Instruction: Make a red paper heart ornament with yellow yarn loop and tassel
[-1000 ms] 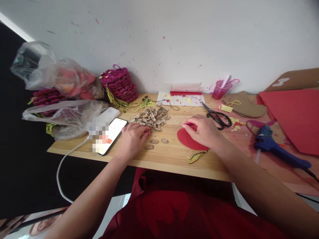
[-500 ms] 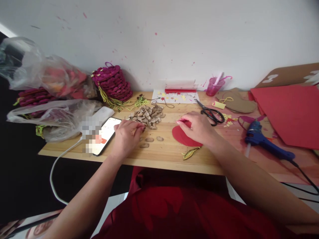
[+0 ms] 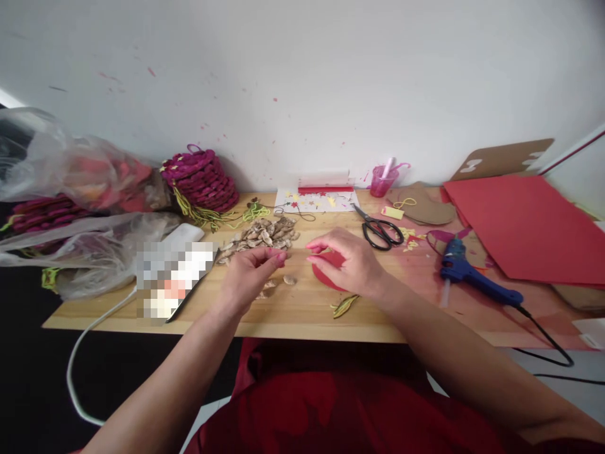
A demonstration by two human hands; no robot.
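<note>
My left hand [image 3: 250, 274] is closed in a pinch in front of a pile of peanut shells [image 3: 267, 233]; what its fingertips hold, if anything, is too small to make out. Facing it, my right hand [image 3: 347, 261] has thumb and forefinger apart and holds nothing visible. It hovers over a red paper piece with a rounded edge [image 3: 322, 272], which it partly hides. A yellow and dark tassel [image 3: 345, 306] lies at that piece's lower edge. Below the left fingertips, a loose peanut shell [image 3: 290, 280] rests on the table, with others close by.
Black scissors [image 3: 380, 232], a blue glue gun [image 3: 472, 276] and red sheets [image 3: 534, 227] lie to the right. Leftward are a phone [image 3: 189, 280], plastic bags [image 3: 94, 252] and a purple braided bundle [image 3: 201, 180]. A star sheet [image 3: 316, 200] and pink cup [image 3: 382, 181] stand behind.
My left hand has lifted off the loose shells, its fingertips now pinched. My right hand has risen off the red piece, thumb and forefinger parting, and the hands are closer. The view has shifted slightly.
</note>
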